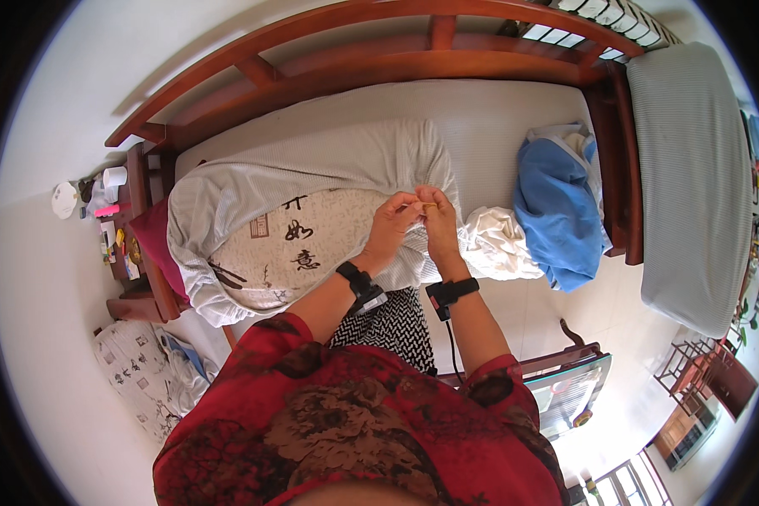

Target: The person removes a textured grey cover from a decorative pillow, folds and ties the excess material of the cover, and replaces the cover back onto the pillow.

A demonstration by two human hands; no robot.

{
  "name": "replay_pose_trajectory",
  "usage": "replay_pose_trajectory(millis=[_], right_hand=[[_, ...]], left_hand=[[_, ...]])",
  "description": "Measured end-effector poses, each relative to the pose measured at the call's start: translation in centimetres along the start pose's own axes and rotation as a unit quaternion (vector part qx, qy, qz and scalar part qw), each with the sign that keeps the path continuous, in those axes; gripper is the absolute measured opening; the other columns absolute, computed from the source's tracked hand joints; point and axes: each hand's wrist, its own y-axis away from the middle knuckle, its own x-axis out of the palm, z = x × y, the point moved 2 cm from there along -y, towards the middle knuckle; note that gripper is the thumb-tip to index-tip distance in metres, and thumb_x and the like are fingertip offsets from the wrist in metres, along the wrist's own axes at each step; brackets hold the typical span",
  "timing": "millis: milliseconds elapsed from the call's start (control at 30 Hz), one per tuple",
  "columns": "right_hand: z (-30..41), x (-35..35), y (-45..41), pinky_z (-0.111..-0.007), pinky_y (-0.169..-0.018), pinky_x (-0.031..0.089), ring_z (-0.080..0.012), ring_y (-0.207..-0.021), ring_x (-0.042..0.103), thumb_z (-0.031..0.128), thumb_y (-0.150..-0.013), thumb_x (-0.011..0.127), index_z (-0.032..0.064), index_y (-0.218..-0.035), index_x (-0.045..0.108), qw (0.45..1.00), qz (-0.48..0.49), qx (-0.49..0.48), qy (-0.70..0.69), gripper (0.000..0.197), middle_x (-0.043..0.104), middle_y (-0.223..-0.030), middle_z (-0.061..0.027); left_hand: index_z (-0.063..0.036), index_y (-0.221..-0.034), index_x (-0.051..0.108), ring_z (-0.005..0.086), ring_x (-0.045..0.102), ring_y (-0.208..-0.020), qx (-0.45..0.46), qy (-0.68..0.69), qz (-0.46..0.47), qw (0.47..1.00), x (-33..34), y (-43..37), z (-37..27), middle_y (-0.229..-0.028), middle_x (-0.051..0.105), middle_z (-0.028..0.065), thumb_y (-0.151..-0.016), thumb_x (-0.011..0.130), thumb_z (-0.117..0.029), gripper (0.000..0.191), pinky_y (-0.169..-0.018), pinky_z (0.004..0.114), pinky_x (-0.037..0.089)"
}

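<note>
Both of my hands are close together over the right end of a seat cushion with a printed cover, which lies on a wooden bench. A light grey ribbed cover is bunched around the cushion's upper side and both ends. My left hand and my right hand meet at the fingertips. Between them shows a small yellowish-brown thing, too small to make out. Just right of my hands lies a crumpled white cloth, touching a heaped blue cloth.
The bench's wooden backrest runs along the far side. A grey cushion lies beyond its right end. At left are a maroon cushion, a side table with small items, and another printed cushion. A glass-topped table stands at lower right.
</note>
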Motion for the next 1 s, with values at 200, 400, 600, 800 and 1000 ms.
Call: replay_pose_trajectory(millis=[200, 400, 600, 800, 1000], right_hand=[[2.0, 0.4, 0.4, -0.024, -0.064, 0.047, -0.0101, -0.071, 0.058, 0.024, -0.094, 0.059, 0.0036, -0.106, 0.058, 0.995, 0.048, 0.046, -0.068, 0.024, 0.062, -0.085, -0.0013], [6.0, 1.7, 2.3, -0.022, -0.062, 0.047, -0.0093, -0.069, 0.058, 0.020, -0.094, 0.060, 0.0018, -0.104, 0.057, 0.981, 0.132, 0.067, -0.127, 0.021, 0.063, -0.086, -0.0032], [7.6, 1.5, 2.6, -0.022, -0.064, 0.049, -0.0101, -0.073, 0.062, 0.016, -0.092, 0.061, 0.0032, -0.100, 0.059, 0.975, 0.183, 0.086, -0.093, 0.015, 0.063, -0.089, -0.0034], [7.9, 0.3, 3.3, -0.022, -0.064, 0.049, -0.0110, -0.074, 0.062, 0.010, -0.090, 0.064, 0.0033, -0.099, 0.060, 0.973, 0.201, 0.087, -0.080, 0.012, 0.063, -0.086, -0.0038], [8.4, 0.6, 4.3, -0.021, -0.056, 0.046, -0.0109, -0.063, 0.057, 0.012, -0.092, 0.060, 0.0043, -0.100, 0.059, 0.977, 0.154, 0.047, -0.139, 0.011, 0.061, -0.076, -0.0026]], left_hand=[[-0.0067, -0.096, 0.061, 0.0074, 0.051, -0.077, -0.034, 0.074, 0.052, 0.995, -0.3, 0.4, -1.1, -0.087, 0.061, -0.0005, -0.094, 0.057, -0.012, 0.007, -0.074, 0.023, 0.042], [-0.0074, -0.096, 0.060, 0.0079, 0.051, -0.075, -0.044, 0.145, 0.105, 0.983, 0.6, 1.2, -4.7, -0.085, 0.060, -0.0005, -0.095, 0.054, -0.012, 0.008, -0.075, 0.024, 0.043], [-0.0113, -0.093, 0.054, 0.0072, 0.044, -0.065, -0.084, 0.181, 0.105, 0.974, 1.7, 2.1, -7.6, -0.080, 0.054, -0.0023, -0.097, 0.051, -0.016, 0.007, -0.068, 0.022, 0.040], [-0.0141, -0.084, 0.047, 0.0060, 0.032, -0.055, -0.060, 0.179, 0.091, 0.978, -0.8, 1.0, -10.3, -0.066, 0.035, -0.0064, -0.097, 0.052, -0.021, 0.015, -0.060, 0.022, 0.033], [-0.0141, -0.086, 0.049, 0.0055, 0.032, -0.054, -0.047, 0.166, 0.076, 0.982, -2.6, 1.7, -12.3, -0.063, 0.034, -0.0066, -0.097, 0.052, -0.023, 0.015, -0.060, 0.023, 0.033]])
